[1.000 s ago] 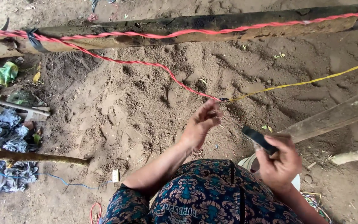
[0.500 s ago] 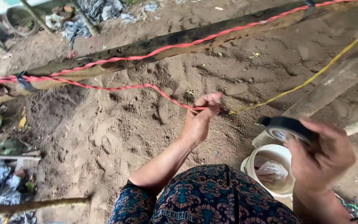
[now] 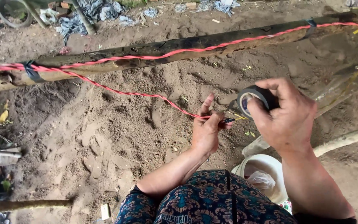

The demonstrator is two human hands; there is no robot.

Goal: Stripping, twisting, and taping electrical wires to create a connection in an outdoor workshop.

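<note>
My left hand (image 3: 206, 129) pinches the join where a red twisted wire (image 3: 121, 92) meets a yellow wire (image 3: 240, 117), over sandy ground. My right hand (image 3: 284, 115) grips a roll of black tape (image 3: 251, 99) just right of that join, its loose end reaching toward the left fingers. The red wire runs up left to a dark wooden pole (image 3: 179, 47), where black tape (image 3: 31, 71) binds it. The yellow wire mostly hides behind my right hand and shows again at the upper right edge.
A white bucket (image 3: 265, 173) with a plastic bag inside stands near my right knee. Another pole (image 3: 344, 140) lies at the right, and a stick (image 3: 25, 205) at lower left. Scraps of cloth and rubbish (image 3: 83, 14) lie behind the dark pole.
My right hand has lifted the tape roll from beside the bucket up to the wire join. The view has tilted and closed in; my left hand keeps its pinch on the join.
</note>
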